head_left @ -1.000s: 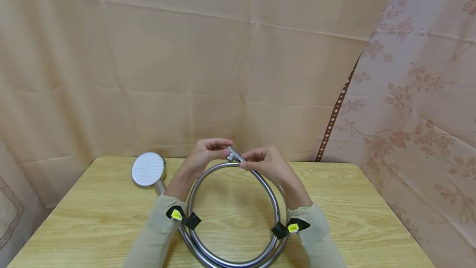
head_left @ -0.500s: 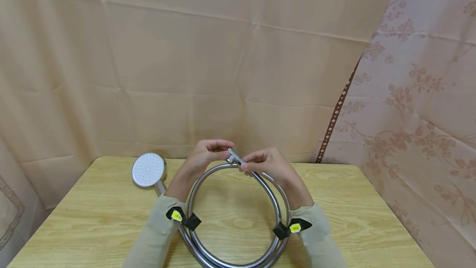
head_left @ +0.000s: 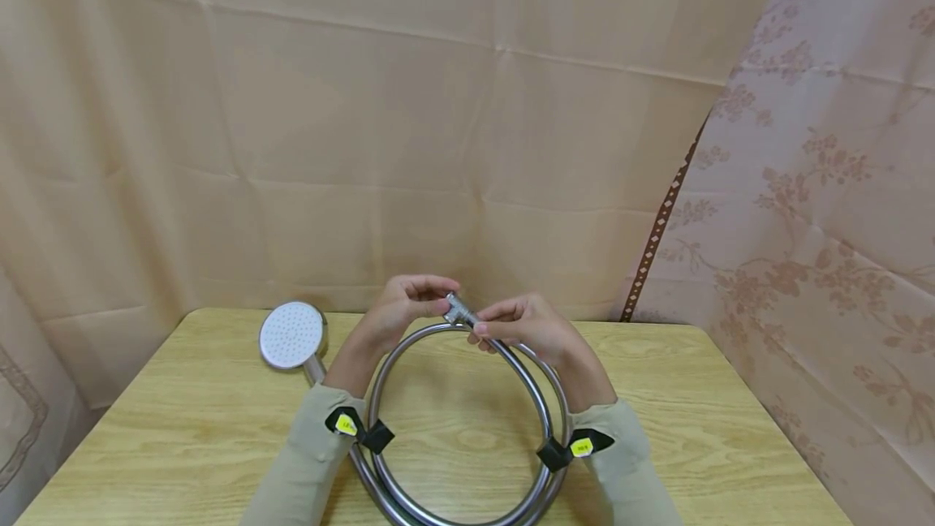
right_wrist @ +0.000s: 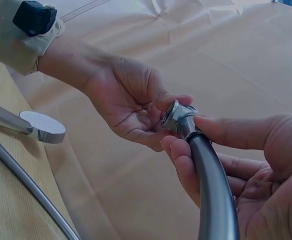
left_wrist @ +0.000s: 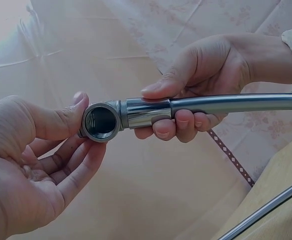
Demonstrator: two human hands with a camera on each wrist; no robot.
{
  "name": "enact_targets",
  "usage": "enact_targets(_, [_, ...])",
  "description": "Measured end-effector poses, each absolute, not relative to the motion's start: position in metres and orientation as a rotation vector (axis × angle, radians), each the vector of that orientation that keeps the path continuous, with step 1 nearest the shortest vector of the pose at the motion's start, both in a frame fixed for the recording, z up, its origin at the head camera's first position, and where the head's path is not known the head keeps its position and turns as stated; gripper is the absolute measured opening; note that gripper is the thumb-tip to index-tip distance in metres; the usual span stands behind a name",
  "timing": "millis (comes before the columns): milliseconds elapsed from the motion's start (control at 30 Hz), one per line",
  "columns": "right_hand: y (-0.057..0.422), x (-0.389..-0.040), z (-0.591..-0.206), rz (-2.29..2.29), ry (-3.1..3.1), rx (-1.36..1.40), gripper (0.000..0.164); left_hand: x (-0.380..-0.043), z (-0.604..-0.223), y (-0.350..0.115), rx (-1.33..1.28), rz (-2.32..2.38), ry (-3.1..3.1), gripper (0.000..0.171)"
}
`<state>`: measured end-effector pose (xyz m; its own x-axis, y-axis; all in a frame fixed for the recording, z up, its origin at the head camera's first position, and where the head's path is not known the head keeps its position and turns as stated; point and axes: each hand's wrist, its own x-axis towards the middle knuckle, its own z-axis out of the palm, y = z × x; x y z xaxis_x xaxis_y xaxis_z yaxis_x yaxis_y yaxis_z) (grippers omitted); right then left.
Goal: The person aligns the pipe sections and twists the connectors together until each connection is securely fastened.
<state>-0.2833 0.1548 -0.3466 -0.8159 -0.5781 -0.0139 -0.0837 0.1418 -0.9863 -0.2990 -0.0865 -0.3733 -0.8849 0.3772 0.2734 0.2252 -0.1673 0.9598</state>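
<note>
In the head view, my left hand (head_left: 390, 311) pinches a small metal tee-shaped pipe fitting (head_left: 456, 312) between thumb and fingers. Its round mouth, threaded inside, faces the camera in the left wrist view. My right hand (head_left: 533, 327) grips the end of a silver shower hose (left_wrist: 235, 102), thumb above and fingers below. The hose's chrome end nut (left_wrist: 146, 112) sits against the fitting, in line with it. How far the two are screwed together cannot be seen. Between my forearms, the hose loops round in a large coil.
A shower head (head_left: 290, 334) with a white spray face lies on the wooden table (head_left: 183, 428), left of my left wrist; its handle passes behind that arm. A beige curtain (head_left: 365, 120) hangs behind the table, and a flowered pink cloth (head_left: 818, 250) hangs at the right.
My right hand has shifted slightly down, and its fingers have moved round the hose end. My left hand keeps its pinch on the fitting with hardly any movement. The shower head stays put.
</note>
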Motion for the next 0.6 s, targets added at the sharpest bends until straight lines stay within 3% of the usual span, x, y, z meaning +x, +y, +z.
enact_targets(267, [0.1572,-0.2866,-0.3500,-1.719,1.978,-0.662,0.036,-0.3006,-0.3750,-0.0866,0.752,2.243,1.913,0.023])
enact_targets(433, [0.1580,-0.2882,-0.3515,-1.724,1.915,-0.686,0.038,-0.3005,-0.3755,-0.0868,0.803,2.256,1.884,0.035])
enact_targets(600, [0.1572,-0.2873,-0.3494,-1.726,1.910,-0.680,0.036,-0.2992,-0.3742,-0.0892,0.837,2.244,1.884,0.029])
